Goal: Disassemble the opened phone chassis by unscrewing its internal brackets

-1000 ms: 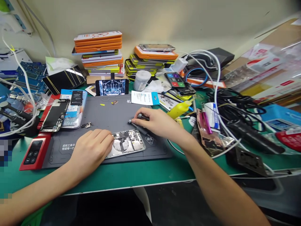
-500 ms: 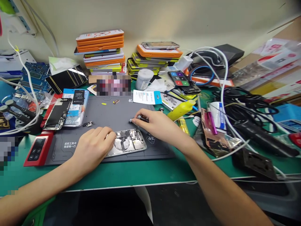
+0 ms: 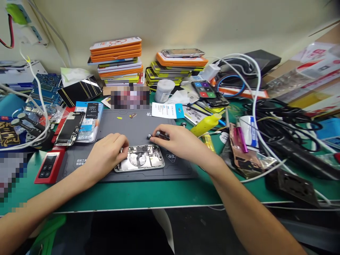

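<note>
An opened phone [image 3: 143,159] lies on the grey work mat [image 3: 119,124], its circuit parts and bare round area facing up. My left hand [image 3: 107,152] is at the phone's left end, thumb and fingers curled together; whatever they pinch is too small or hidden. Over the phone's upper right edge, my right hand [image 3: 176,140] is closed around a black screwdriver [image 3: 162,135] with a grey cap. A second dark, capped end [image 3: 149,136] shows at its fingertips. The tool tips cannot be made out.
To the left are a detached phone screen [image 3: 70,129], a battery [image 3: 92,110] on a blue package, and a red device [image 3: 49,166]. Orange cases [image 3: 115,53] stand stacked at the back. On the right are a yellow bottle [image 3: 205,124] and tangled cables [image 3: 278,124].
My left hand has shifted up and left relative to the phone, uncovering more of its left end and hiding a small part on the mat. My right hand stays nearly in place.
</note>
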Available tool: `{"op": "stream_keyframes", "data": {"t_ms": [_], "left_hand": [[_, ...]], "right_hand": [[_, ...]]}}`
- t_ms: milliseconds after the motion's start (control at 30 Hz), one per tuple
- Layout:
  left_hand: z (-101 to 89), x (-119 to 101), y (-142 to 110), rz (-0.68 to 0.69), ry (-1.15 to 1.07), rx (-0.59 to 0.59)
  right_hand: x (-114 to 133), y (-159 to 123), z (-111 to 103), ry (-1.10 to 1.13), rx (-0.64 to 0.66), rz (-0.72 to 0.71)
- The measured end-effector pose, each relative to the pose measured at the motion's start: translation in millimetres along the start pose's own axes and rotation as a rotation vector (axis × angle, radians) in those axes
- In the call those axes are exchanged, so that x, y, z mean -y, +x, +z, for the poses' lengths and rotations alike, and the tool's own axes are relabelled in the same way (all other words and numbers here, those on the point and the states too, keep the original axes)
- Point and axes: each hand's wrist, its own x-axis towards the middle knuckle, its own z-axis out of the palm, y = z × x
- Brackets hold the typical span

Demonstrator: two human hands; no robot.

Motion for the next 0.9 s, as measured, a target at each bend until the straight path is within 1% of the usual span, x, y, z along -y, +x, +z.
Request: {"op": "stream_keyframes", "data": {"t_ms": [100, 233, 333, 433, 500, 567, 667, 733, 800, 900], "left_hand": [[-0.8, 2, 1, 0.089, 0.033, 0.004], [-6.0, -2, -1, 0.221, 0.065, 0.008], [-10.6, -5, -2, 0.254, 0.079, -0.012], [-15.5, 0, 3, 0.177, 0.117, -0.054], [-17.1, 10, 10, 0.083, 0.16, -0.078], [-14.8, 22, 21, 0.011, 0.206, -0.074], [-3.4, 33, 35, 0.001, 0.233, -0.004], [6.0, 35, 39, 0.003, 0.222, 0.04], [12.6, 33, 39, -0.006, 0.194, 0.068], [13.5, 31, 35, -0.059, 0.137, 0.077]], "right_hand": [[0, 0, 0, -0.001, -0.005, -0.003], [-2, 0, 2, -0.004, -0.012, -0.013], [-4, 0, 3, -0.002, -0.019, -0.018], [-4, 0, 3, -0.007, -0.018, -0.02], [-4, 0, 2, -0.042, -0.024, -0.011], [-4, 0, 1, -0.107, -0.041, 0.008], [-5, 1, 0, -0.195, -0.08, 0.042], [-5, 0, -1, -0.229, -0.106, 0.062], [-6, 0, -2, -0.257, -0.13, 0.086], [-6, -1, -3, -0.309, -0.158, 0.114]]}}
